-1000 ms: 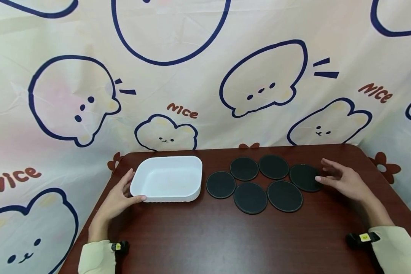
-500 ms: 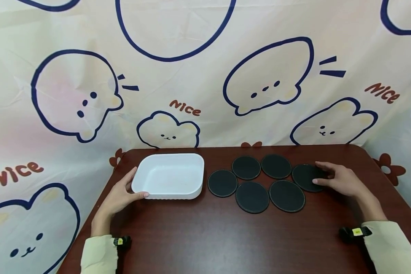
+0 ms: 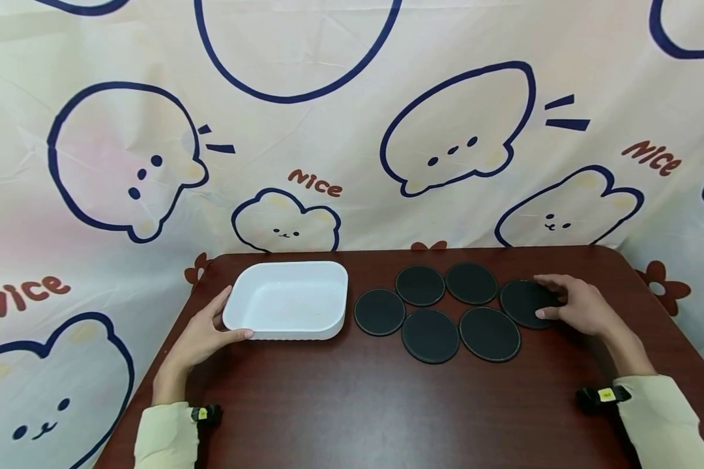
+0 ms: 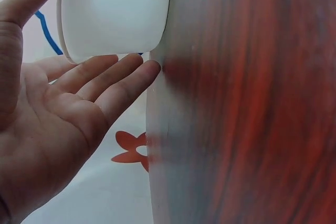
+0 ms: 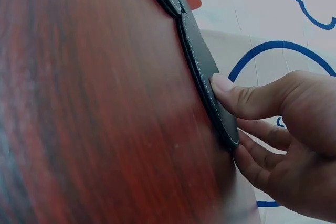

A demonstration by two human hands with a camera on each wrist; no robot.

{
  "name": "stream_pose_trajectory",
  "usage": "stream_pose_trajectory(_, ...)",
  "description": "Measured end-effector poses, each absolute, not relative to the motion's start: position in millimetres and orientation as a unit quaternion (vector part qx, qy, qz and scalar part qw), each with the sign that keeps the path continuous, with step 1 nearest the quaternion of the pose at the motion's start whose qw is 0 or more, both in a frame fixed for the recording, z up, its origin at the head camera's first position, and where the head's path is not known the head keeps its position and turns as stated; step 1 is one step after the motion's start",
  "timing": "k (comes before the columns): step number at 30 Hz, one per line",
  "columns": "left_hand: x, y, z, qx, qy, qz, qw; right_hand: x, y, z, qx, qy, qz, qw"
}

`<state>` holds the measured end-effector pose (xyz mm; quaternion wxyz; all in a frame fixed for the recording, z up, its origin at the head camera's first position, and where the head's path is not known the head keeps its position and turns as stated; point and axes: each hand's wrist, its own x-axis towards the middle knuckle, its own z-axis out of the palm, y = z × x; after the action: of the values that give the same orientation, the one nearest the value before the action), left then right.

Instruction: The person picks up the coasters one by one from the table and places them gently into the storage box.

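Note:
In the head view my left hand (image 3: 202,335) is at the left end of a white rectangular plastic tub (image 3: 287,299), with the thumb along its front rim. The left wrist view shows the fingers (image 4: 126,90) nearly straight against the tub's end wall. On the right side, my right hand (image 3: 586,306) pinches the edge of the rightmost round black coaster (image 3: 525,303). From the right wrist, the thumb lies on top of this stitched coaster (image 5: 202,59), and curled fingers meet its outer edge. The coaster lies close over the table.
Several more black coasters, including a front one (image 3: 431,336) and a leftmost one (image 3: 379,312), lie flat in two rows between tub and right hand. All rest on a dark brown wooden table (image 3: 375,410). A printed cloth (image 3: 358,150) hangs right behind its far edge.
My right hand has moved left over the rightmost coaster, and its thumb and fingers have closed in at the edge. The left hand stays at the tub. The head view has shifted slightly.

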<state>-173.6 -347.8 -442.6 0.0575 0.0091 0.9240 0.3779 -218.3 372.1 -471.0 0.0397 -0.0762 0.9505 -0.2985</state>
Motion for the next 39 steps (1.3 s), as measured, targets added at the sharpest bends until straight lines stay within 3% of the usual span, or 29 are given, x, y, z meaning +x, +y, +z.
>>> stream_pose_trajectory(18,-178,-346,-440,0.012,0.929,0.365,0.054,-211,380,-467,-0.024,0.947,-0.321,-0.002)
stream_pose_trajectory(39,-173,-348,-443,0.004,0.933,0.357,0.047,-211,387,-465,-0.003,0.895,-0.442,0.062)
